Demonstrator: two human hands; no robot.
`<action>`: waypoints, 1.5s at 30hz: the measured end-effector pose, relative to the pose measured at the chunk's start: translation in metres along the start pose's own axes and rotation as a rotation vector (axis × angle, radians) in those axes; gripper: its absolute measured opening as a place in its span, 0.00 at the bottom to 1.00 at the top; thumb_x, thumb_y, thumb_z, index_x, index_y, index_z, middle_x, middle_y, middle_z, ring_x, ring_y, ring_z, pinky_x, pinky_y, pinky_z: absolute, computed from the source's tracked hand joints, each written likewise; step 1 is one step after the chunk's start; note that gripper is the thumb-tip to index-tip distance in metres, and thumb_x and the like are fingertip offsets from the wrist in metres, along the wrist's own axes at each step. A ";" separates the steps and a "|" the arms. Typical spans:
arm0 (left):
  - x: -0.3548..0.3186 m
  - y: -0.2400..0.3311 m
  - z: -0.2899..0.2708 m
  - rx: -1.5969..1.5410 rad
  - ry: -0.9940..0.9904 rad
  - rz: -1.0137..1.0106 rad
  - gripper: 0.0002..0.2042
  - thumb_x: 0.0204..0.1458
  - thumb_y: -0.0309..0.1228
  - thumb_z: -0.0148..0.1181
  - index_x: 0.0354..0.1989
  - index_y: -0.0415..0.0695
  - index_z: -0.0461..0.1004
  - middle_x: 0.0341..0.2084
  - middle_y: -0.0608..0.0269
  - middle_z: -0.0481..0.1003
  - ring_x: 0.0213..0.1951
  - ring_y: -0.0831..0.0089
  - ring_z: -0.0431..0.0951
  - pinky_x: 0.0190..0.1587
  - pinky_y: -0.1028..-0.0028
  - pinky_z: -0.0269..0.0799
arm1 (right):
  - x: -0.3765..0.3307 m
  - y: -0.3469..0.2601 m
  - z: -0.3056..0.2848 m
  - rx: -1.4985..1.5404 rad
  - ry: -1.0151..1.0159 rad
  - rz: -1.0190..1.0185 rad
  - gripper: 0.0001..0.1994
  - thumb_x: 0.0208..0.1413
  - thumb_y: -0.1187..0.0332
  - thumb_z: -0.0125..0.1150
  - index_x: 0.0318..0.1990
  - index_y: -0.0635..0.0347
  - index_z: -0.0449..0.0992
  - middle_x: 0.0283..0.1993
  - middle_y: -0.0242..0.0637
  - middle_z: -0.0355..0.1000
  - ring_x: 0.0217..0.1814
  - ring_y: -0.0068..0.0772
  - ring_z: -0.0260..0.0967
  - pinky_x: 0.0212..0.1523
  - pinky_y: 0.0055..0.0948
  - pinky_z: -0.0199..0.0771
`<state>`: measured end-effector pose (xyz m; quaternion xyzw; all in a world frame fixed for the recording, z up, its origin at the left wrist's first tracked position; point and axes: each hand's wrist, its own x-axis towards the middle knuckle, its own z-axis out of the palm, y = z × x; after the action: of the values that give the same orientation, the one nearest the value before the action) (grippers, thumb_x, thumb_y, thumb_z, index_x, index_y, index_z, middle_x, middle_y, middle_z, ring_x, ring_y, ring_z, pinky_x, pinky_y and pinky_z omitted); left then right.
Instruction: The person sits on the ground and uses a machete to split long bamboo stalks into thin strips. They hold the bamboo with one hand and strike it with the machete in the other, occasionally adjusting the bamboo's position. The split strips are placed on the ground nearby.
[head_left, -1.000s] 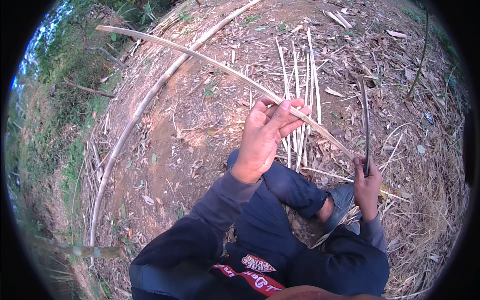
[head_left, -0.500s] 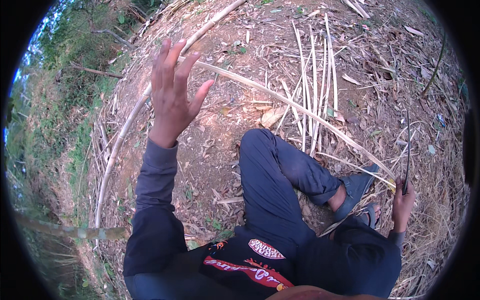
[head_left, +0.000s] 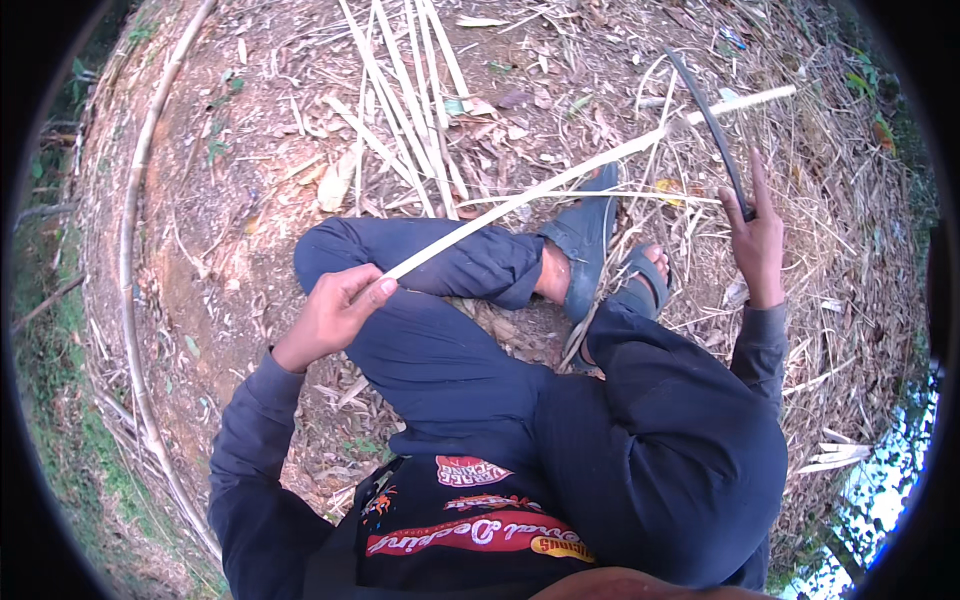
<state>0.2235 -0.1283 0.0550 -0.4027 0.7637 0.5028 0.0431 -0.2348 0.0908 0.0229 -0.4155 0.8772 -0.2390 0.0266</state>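
Observation:
My left hand (head_left: pixel 337 310) is closed on the near end of a long pale bamboo strip (head_left: pixel 520 196), thumb along the top. The strip slants up and right over my bent leg and passes my feet. Over on the right, my right hand (head_left: pixel 757 240) grips a dark, slightly curved knife (head_left: pixel 708 120), one finger stretched upward. Its blade crosses the strip near the far end; whether they touch I cannot tell. The handle is mostly hidden in my palm. Below the held strip, a thinner strip (head_left: pixel 640 195) runs toward my right hand.
Several split bamboo strips (head_left: pixel 420 110) lie together on the leaf-littered ground ahead. A long bamboo pole (head_left: pixel 128 240) curves down the left side. My sandalled feet (head_left: pixel 592 245) and dark-trousered legs (head_left: pixel 430 265) are below the held strip. Dry stalks cover the right side.
My left hand, open and raised before, now grips the strip. My right hand has let go of the strip's other end and keeps the knife. The view has swung right.

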 end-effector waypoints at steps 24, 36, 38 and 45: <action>0.130 0.087 0.156 -1.574 -1.266 -0.294 0.19 0.68 0.49 0.40 0.28 0.50 0.59 0.17 0.77 0.50 0.14 0.87 0.46 0.16 0.82 0.42 | 0.035 -0.070 -0.023 -0.247 -0.377 -0.348 0.30 0.63 0.55 0.55 0.71 0.42 0.58 0.24 0.36 0.68 0.19 0.38 0.67 0.21 0.38 0.69; 0.127 0.093 0.165 -1.431 -1.126 -0.288 0.19 0.68 0.49 0.40 0.29 0.50 0.58 0.16 0.78 0.50 0.14 0.88 0.47 0.15 0.82 0.41 | 0.047 -0.031 -0.027 -0.207 -0.279 -0.259 0.26 0.66 0.56 0.52 0.70 0.41 0.60 0.22 0.36 0.66 0.17 0.37 0.66 0.21 0.39 0.70; 0.130 0.093 0.168 -1.357 -1.050 -0.247 0.19 0.68 0.49 0.40 0.29 0.49 0.58 0.17 0.78 0.50 0.14 0.88 0.47 0.15 0.82 0.41 | 0.036 -0.038 -0.027 -0.259 -0.373 -0.325 0.27 0.65 0.53 0.52 0.70 0.40 0.60 0.21 0.35 0.65 0.17 0.35 0.66 0.20 0.38 0.69; 0.125 0.092 0.162 -1.293 -0.897 -0.187 0.19 0.68 0.48 0.41 0.29 0.49 0.59 0.17 0.77 0.51 0.14 0.88 0.46 0.15 0.82 0.41 | 0.033 -0.053 -0.031 -0.559 -0.433 -0.643 0.34 0.57 0.42 0.52 0.70 0.41 0.62 0.20 0.28 0.56 0.16 0.26 0.59 0.16 0.32 0.62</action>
<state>0.0236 -0.0545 -0.0156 -0.1694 0.1928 0.9554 0.1462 -0.2262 0.0504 0.0789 -0.6974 0.7091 0.1021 0.0208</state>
